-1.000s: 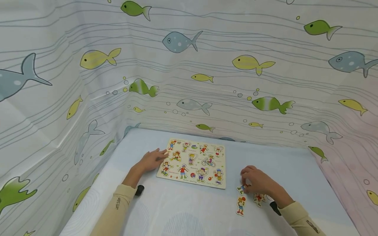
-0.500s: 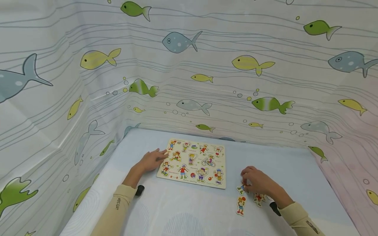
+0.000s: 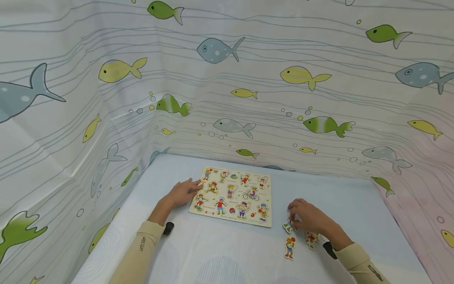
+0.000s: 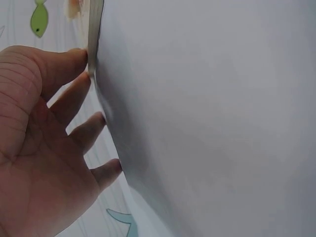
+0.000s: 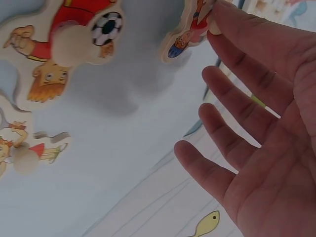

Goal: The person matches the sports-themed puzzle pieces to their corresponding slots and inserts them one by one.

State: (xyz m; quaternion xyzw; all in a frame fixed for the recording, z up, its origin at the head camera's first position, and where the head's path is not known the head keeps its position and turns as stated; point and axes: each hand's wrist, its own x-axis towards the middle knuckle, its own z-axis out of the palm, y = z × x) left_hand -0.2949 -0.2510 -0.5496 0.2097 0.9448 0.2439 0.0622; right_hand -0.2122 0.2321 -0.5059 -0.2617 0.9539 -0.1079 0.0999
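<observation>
On the worktop lay a wooden sports puzzle board, its left edge touched by the left hand, fingers extended; such a touch seemed enough to steady it. The right hand, right of the board, pinched the blue-helmeted puzzle piece; a square hold on its round knob seemed best for control.

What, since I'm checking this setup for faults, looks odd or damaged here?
Nothing stands out as spilled or visibly damaged. The puzzle board lies flat, and a loose soccer figure lies off to its right. Only the fish-patterned backdrop looks slightly untidy, with creases on its left side.
</observation>
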